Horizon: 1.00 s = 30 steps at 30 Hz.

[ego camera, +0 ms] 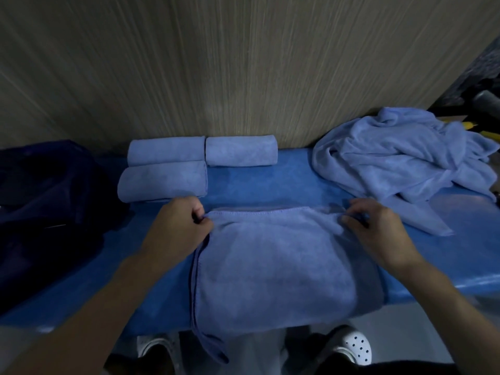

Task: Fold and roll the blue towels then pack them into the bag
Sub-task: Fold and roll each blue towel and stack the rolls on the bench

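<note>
Left hand [177, 226] pinches far left corner of folded blue towel [276, 266]; right hand [378, 228] pinches far right corner. Towel lies flat on blue desk [257, 182], near edge hanging over front. Three rolled towels [165, 169] at back by wood-grain wall [243, 63]. Loose towel pile [400, 158] right. Dark bag [46, 207] left. Pale floor below.

The single head view looks from above the bench [257, 185], forward and steeply down, toward the wall [243, 63]. It is near: the left hand [178, 226] and right hand [378, 234] fill the lower middle.
</note>
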Available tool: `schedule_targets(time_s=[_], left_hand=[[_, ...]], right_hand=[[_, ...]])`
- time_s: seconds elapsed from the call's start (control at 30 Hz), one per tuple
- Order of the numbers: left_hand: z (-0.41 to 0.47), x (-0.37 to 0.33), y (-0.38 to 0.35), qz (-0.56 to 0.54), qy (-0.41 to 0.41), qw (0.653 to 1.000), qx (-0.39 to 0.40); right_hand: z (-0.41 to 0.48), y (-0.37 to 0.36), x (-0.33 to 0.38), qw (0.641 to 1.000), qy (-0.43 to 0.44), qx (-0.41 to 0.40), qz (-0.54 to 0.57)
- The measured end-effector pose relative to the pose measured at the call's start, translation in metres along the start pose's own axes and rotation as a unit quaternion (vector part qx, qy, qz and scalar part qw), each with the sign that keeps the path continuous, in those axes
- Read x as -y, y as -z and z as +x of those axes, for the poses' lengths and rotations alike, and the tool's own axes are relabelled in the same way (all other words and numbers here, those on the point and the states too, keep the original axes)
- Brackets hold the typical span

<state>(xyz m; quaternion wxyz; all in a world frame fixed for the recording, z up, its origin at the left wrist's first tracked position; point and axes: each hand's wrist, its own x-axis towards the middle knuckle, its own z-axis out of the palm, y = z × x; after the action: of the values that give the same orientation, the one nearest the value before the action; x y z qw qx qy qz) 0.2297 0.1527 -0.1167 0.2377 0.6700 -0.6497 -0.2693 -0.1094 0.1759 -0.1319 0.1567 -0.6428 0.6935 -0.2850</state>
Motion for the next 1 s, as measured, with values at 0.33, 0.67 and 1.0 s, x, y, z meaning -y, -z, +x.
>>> schedule_targets(time_s=[0.33,0.67,1.0], left_hand=[[0.000,0.003,-0.018,-0.040,-0.051,0.998,-0.027],[0.002,0.000,-0.021,-0.013,-0.100,0.995,-0.006],[0.001,-0.006,-0.019,-0.038,-0.094,0.995,0.011]], right_hand=[[0.004,-0.009,-0.003,0.999,-0.002,0.015,-0.030],[0.002,-0.002,0.003,0.998,-0.030,0.021,0.053],[-0.003,0.013,0.004,0.982,-0.068,-0.047,0.169]])
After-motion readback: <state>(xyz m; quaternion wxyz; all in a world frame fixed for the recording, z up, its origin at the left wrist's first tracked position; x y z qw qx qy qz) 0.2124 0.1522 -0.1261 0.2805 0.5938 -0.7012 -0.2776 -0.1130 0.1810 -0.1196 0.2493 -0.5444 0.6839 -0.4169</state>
